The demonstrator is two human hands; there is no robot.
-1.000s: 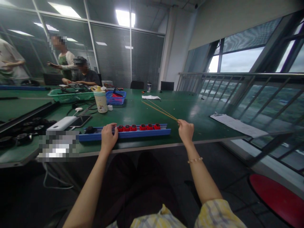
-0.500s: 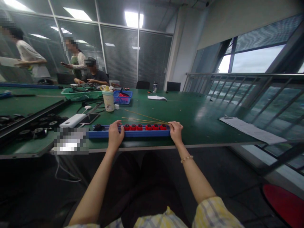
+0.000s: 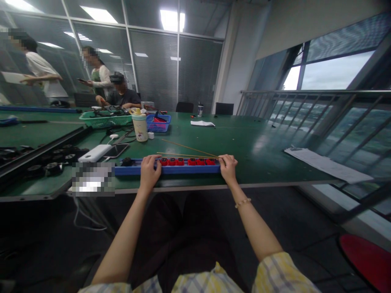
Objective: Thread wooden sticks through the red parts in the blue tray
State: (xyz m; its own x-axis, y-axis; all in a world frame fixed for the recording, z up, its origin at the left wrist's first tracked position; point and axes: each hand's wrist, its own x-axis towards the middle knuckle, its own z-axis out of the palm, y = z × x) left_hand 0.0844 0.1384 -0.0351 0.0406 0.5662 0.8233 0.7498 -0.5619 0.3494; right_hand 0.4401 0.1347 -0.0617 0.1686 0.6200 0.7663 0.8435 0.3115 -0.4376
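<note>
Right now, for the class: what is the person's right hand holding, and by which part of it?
The right hand holds thin wooden sticks by their right ends, pinched in its fingers.

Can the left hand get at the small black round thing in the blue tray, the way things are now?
Probably yes: the left hand lies on the blue tray close to the black object, and nothing seems to stand between them.

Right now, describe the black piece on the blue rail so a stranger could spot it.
On the green workbench, a long blue rail lies along the near edge. Just left of the left hand sits a small black piece, the only dark item there, unlike the row of red blocks to its right.
</note>
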